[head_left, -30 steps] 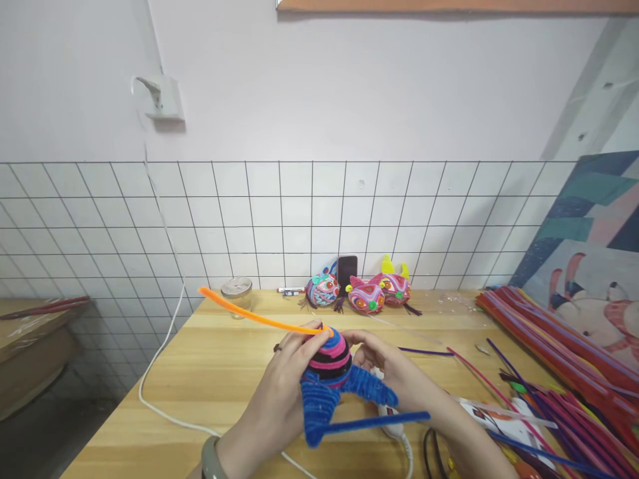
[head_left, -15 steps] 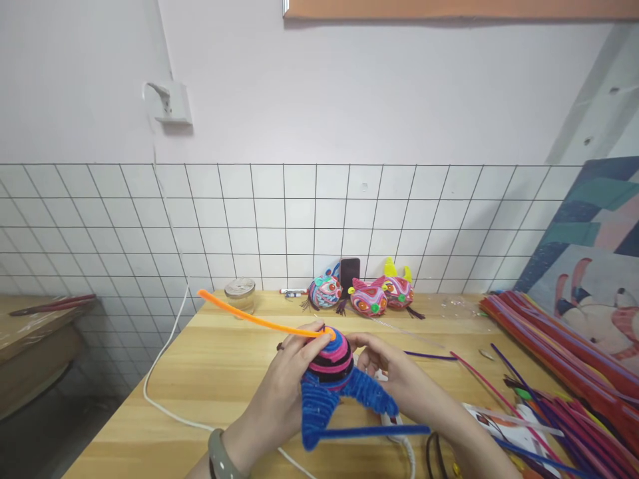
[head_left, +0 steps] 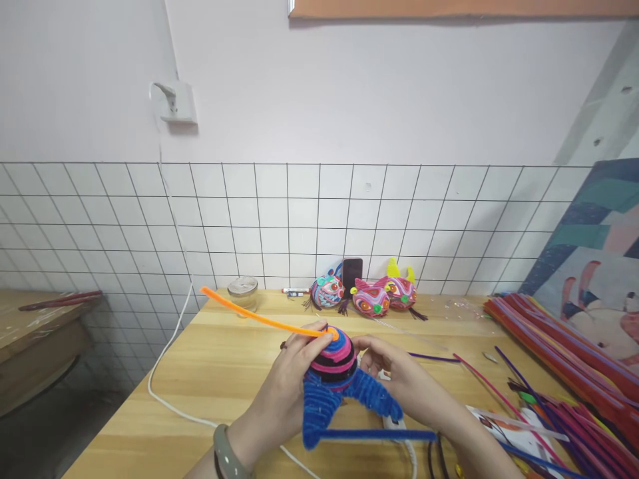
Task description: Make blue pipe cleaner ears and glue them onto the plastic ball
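Observation:
Between my hands is a round pipe-cleaner figure, striped blue, pink and black, with two fuzzy blue legs or ears pointing down. My left hand is closed round its left side, the thumb lying near the top. From that top an orange pipe cleaner sticks out far to the left. A blue pipe cleaner extends rightward from the tip of the left blue part. At the right side of the figure, my right hand has its fingers curled against it; the fingertips are partly hidden.
Several finished striped figures stand by the wall beside a dark phone. A lidded jar and a pen are at the back. Bundled pipe cleaners lie to the right. A white cable crosses the table.
The whole view has shifted slightly, so things sit a little farther right. Both hands keep almost the same hold on the figure.

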### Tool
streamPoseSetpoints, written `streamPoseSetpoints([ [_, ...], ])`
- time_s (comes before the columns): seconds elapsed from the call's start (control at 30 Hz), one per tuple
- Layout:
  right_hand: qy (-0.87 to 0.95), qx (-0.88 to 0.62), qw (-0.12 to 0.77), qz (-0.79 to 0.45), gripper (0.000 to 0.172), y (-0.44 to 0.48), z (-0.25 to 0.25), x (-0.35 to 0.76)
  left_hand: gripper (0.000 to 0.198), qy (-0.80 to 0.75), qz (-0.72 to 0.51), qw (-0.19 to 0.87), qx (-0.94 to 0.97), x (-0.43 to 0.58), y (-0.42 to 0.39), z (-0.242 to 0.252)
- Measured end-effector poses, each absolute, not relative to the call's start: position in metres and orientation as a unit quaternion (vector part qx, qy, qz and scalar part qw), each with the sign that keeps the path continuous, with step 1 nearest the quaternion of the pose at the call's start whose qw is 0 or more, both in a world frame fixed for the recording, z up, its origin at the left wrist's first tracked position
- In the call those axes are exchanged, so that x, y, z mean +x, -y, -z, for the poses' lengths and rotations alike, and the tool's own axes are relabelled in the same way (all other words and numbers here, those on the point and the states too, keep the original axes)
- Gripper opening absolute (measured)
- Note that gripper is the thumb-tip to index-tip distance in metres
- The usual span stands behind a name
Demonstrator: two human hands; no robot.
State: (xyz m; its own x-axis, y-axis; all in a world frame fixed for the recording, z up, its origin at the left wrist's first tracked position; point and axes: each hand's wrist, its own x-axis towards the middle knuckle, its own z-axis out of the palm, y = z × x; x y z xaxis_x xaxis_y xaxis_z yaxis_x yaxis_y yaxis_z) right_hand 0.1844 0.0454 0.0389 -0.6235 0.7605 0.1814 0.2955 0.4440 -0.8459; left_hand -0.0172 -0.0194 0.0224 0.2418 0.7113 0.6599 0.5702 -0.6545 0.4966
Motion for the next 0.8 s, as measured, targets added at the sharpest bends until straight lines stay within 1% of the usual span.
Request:
streamPoseSetpoints([
  [0.1,0.803,-0.321,0.281,-0.415,0.033,-0.047,-0.038,0.185,0.077,-0.415,-0.486,0.150,0.754,-0.017,0.021,-0.026],
  [0.2,0.811,-0.317,0.289,-0.398,0.026,-0.048,-0.037,0.186,0.079,-0.418,-0.529,0.312,0.669,-0.014,0.022,-0.030],
  [0.27,0.820,-0.322,0.286,-0.377,0.018,-0.048,-0.038,0.187,0.069,-0.381,-0.547,0.435,0.605,-0.011,0.021,-0.033],
  [0.33,0.827,-0.317,0.277,-0.372,0.015,-0.047,-0.040,0.187,0.057,-0.359,-0.551,0.507,0.558,-0.008,0.019,-0.035],
  [0.43,0.830,-0.304,0.266,-0.384,0.019,-0.046,-0.043,0.187,0.048,-0.373,-0.530,0.547,0.529,-0.006,0.018,-0.038],
  [0.57,0.832,-0.296,0.257,-0.393,0.024,-0.046,-0.046,0.187,0.044,-0.354,-0.517,0.582,0.518,-0.006,0.019,-0.037],
  [0.67,0.833,-0.283,0.248,-0.405,0.025,-0.047,-0.047,0.188,0.040,-0.340,-0.517,0.592,0.516,-0.007,0.019,-0.034],
  [0.8,0.825,-0.267,0.245,-0.433,0.026,-0.046,-0.048,0.188,0.037,-0.368,-0.494,0.604,0.507,-0.007,0.019,-0.033],
])
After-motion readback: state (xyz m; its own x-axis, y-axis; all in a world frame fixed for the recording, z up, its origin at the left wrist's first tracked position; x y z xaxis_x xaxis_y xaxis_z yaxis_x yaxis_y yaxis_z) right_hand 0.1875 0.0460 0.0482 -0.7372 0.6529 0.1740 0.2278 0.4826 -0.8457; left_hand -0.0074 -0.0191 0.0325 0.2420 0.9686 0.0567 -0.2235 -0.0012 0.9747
